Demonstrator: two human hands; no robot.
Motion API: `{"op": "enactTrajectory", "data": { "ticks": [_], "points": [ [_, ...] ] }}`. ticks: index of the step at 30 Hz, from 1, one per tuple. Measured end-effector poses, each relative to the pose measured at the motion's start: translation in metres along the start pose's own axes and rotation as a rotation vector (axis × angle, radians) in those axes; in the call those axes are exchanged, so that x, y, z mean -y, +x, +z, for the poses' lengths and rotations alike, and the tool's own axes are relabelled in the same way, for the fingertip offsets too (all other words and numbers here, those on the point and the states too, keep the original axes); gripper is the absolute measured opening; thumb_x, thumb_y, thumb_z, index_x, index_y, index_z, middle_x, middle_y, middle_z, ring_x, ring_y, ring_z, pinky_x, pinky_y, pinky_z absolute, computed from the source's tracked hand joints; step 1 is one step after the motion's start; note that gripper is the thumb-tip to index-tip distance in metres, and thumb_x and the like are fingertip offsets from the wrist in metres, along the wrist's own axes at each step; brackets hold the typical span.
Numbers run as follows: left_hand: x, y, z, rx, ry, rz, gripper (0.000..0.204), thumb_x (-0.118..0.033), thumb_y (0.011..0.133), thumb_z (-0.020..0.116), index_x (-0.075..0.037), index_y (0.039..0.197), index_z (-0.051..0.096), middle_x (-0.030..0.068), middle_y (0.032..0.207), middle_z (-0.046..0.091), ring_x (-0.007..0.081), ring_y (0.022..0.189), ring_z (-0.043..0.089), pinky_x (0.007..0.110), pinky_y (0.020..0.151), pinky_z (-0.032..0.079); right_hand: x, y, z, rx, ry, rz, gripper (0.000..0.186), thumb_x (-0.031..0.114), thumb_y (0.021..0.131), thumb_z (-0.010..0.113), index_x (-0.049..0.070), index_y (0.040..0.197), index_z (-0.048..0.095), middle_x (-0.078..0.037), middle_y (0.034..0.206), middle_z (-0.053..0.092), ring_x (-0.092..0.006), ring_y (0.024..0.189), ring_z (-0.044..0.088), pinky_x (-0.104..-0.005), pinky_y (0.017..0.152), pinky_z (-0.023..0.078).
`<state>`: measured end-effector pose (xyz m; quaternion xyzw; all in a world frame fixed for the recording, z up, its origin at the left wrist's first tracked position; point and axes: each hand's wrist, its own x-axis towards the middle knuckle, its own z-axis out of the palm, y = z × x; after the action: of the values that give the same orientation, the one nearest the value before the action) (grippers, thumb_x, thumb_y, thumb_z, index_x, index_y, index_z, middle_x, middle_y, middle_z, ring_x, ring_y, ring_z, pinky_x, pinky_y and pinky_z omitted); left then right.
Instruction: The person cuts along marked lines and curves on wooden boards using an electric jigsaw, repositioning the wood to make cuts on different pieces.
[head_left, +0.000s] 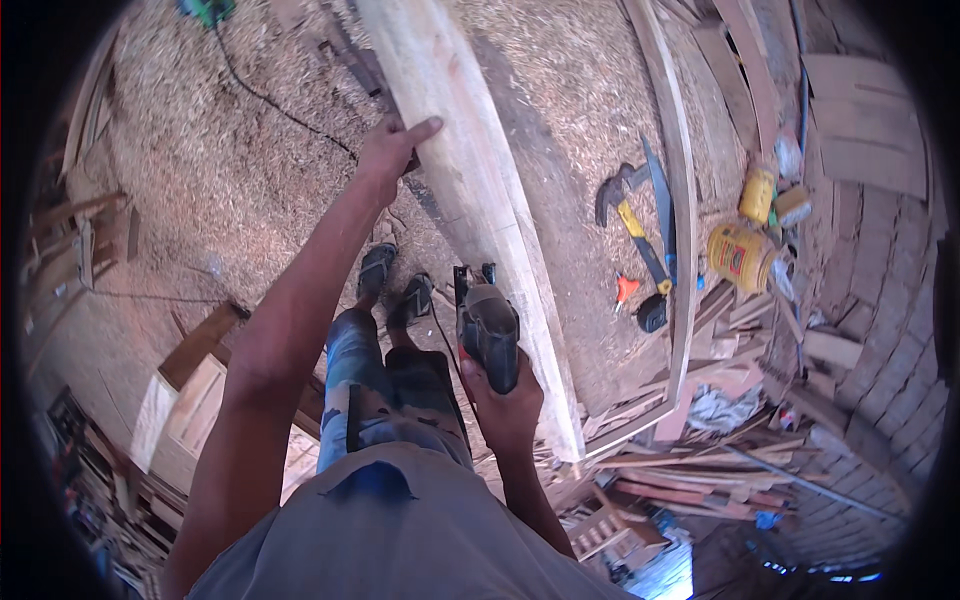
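A long pale wooden board (465, 130) runs from the top of the view down to the lower middle. My left hand (393, 150) grips its left edge, thumb on top and the other fingers bent down out of sight beneath. Closed round the handle of a black power tool that looks like a jigsaw (490, 330), my right hand (507, 405) holds it at the board's left edge, nearer my body. The tool's metal foot points away from me; its blade cannot be made out. A dark cord hangs beside the tool, near my leg.
Right of the board lie a claw hammer (633, 220), a handsaw (660, 210), a tape measure (652, 313) and an orange-red piece (626, 290). Yellow containers (740, 257) stand beyond a long curved-looking plank (684, 200). Wood offcuts (700, 480) pile up below. A cord (270, 102) crosses the shavings at left.
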<state>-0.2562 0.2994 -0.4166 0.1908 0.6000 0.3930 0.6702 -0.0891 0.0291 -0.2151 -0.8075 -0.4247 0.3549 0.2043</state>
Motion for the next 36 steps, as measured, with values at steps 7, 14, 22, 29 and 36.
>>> {"op": "enactTrajectory", "data": {
  "ticks": [7, 14, 22, 29, 36],
  "points": [
    [-0.033, -0.016, 0.008, 0.035, 0.137, 0.034, 0.066, -0.036, 0.089, 0.089, 0.005, 0.133, 0.062, 0.0182, 0.115, 0.076, 0.0272, 0.096, 0.078, 0.042, 0.081, 0.066, 0.001, 0.013, -0.029, 0.161, -0.048, 0.066, 0.039, 0.026, 0.092, 0.087, -0.003, 0.115, 0.074, -0.015, 0.101, 0.079, -0.0191, 0.092, 0.074, -0.0363, 0.086, 0.057],
    [-0.022, -0.011, 0.010, 0.001, 0.085, 0.063, 0.074, -0.040, 0.088, 0.089, 0.008, 0.135, 0.059, 0.0208, 0.114, 0.075, 0.0296, 0.093, 0.079, 0.044, 0.078, 0.067, 0.003, 0.036, -0.035, 0.201, -0.109, -0.085, 0.039, 0.030, 0.091, 0.088, -0.001, 0.110, 0.075, -0.013, 0.093, 0.078, -0.0180, 0.085, 0.074, -0.0353, 0.080, 0.057],
    [-0.006, 0.005, 0.012, -0.104, 0.154, 0.136, 0.072, -0.036, 0.087, 0.090, 0.014, 0.131, 0.062, 0.0250, 0.112, 0.076, 0.0321, 0.090, 0.079, 0.043, 0.077, 0.064, 0.007, 0.052, -0.047, 0.287, -0.269, -0.176, 0.039, 0.025, 0.088, 0.091, -0.002, 0.110, 0.074, -0.014, 0.090, 0.079, -0.0186, 0.081, 0.077, -0.0343, 0.076, 0.059],
    [-0.006, 0.013, 0.006, 0.168, 0.204, 0.143, 0.082, -0.042, 0.084, 0.090, 0.017, 0.131, 0.060, 0.0262, 0.108, 0.077, 0.0365, 0.096, 0.078, 0.044, 0.091, 0.060, 0.012, 0.061, -0.054, 0.351, -0.426, -0.184, 0.045, 0.023, 0.086, 0.093, -0.001, 0.117, 0.072, -0.016, 0.097, 0.081, -0.0227, 0.088, 0.081, -0.0360, 0.079, 0.061],
    [0.014, 0.024, 0.008, 0.031, 0.322, 0.238, 0.083, -0.049, 0.082, 0.090, 0.016, 0.126, 0.062, 0.0303, 0.114, 0.074, 0.0399, 0.103, 0.076, 0.047, 0.094, 0.058, 0.005, 0.067, -0.055, 0.375, -0.501, -0.138, 0.049, 0.022, 0.085, 0.093, -0.002, 0.122, 0.071, -0.018, 0.099, 0.081, -0.0243, 0.091, 0.082, -0.0370, 0.081, 0.062]
  ]
}}
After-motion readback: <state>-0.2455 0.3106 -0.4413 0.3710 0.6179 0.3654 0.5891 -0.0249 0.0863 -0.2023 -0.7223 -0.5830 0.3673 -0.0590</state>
